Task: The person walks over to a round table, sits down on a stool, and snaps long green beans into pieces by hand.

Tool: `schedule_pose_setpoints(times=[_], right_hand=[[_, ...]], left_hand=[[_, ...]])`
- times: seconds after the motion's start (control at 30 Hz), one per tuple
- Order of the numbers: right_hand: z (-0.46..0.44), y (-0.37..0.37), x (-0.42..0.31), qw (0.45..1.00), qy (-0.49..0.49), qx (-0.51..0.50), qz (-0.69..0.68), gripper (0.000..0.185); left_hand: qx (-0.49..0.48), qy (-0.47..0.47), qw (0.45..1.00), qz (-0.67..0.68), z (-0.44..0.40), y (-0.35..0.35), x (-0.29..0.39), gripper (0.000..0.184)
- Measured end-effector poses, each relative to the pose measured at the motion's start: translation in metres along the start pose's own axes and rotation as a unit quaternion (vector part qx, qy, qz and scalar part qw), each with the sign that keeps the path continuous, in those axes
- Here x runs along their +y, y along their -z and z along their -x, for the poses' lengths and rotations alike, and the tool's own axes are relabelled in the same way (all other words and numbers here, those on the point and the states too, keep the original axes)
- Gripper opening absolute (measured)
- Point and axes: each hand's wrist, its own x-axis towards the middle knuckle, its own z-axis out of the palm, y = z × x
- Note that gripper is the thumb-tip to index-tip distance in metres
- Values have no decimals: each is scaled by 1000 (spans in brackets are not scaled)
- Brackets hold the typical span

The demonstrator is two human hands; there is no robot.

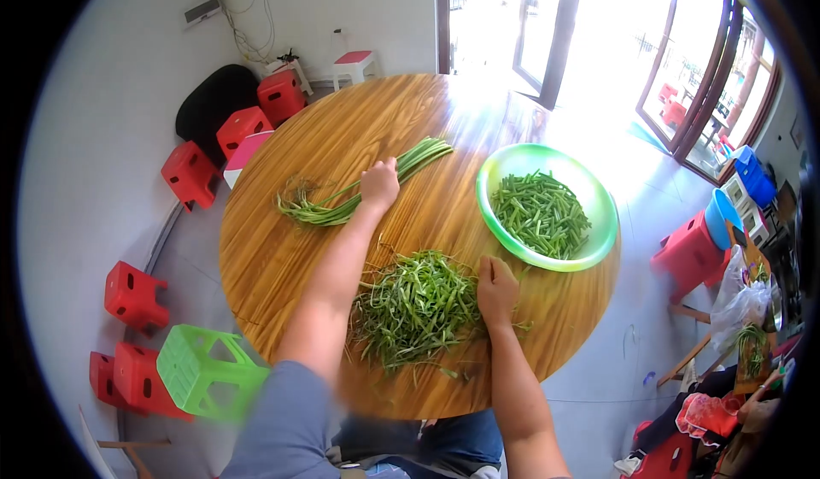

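Note:
My left hand [378, 185] is closed over the middle of a bundle of long green stalks [418, 161] lying on the round wooden table. At the left end of the bundle the stalks turn thin and tangled. My right hand [497, 293] is curled into a fist beside the right edge of a loose heap of green leafy trimmings [417, 308]; what its fingers hold, if anything, is hidden. Beyond that hand stands a green-and-white bowl [603, 214], filled with short cut green stalks [541, 211].
The wooden table [282, 282] has scraps near its front edge. Red stools [190, 174] and a green stool [198, 368] stand to the left. At the right are a blue basin [723, 217] on red stools and a partly visible seated person [709, 415]. Glass doors stand open behind.

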Motion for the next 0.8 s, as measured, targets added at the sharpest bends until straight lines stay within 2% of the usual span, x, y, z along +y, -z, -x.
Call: schedule_pose_setpoints(times=[0.1, 0.17, 0.23, 0.33, 0.43, 0.53, 0.6, 0.63, 0.7, 0.8], right_hand=[[0, 0, -2, 1000, 7, -4, -10, 20], [0, 0, -1, 1000, 13, -1, -17, 20], [1, 1, -1, 1000, 12, -3, -16, 20], [1, 2, -1, 1000, 12, -7, -8, 20], [1, 0, 3, 1000, 21, 2, -18, 21], [1, 2, 5, 997, 1, 3, -71, 21], [2, 10, -4, 991, -30, 0, -128, 21], [4, 11, -4, 993, 2, 22, -114, 20], [4, 13, -5, 992, 66, 69, -84, 19], [2, 19, -16, 976, 105, 151, -117, 17]], left_hand=[[29, 65, 968, 241, -22, 27, -5, 13], [44, 138, 894, 423, -40, 53, -4, 14], [196, 34, 897, 396, -55, 87, -2, 16], [253, 22, 900, 353, -42, 177, 31, 19], [170, 36, 902, 394, -14, 223, 51, 22], [141, -25, 888, 438, 41, 224, 69, 24], [86, -8, 866, 492, 85, 208, 78, 25], [103, -88, 890, 434, 105, 198, 75, 24], [104, -157, 898, 398, 141, 165, 68, 22], [37, -104, 894, 434, 187, 171, 76, 21]])
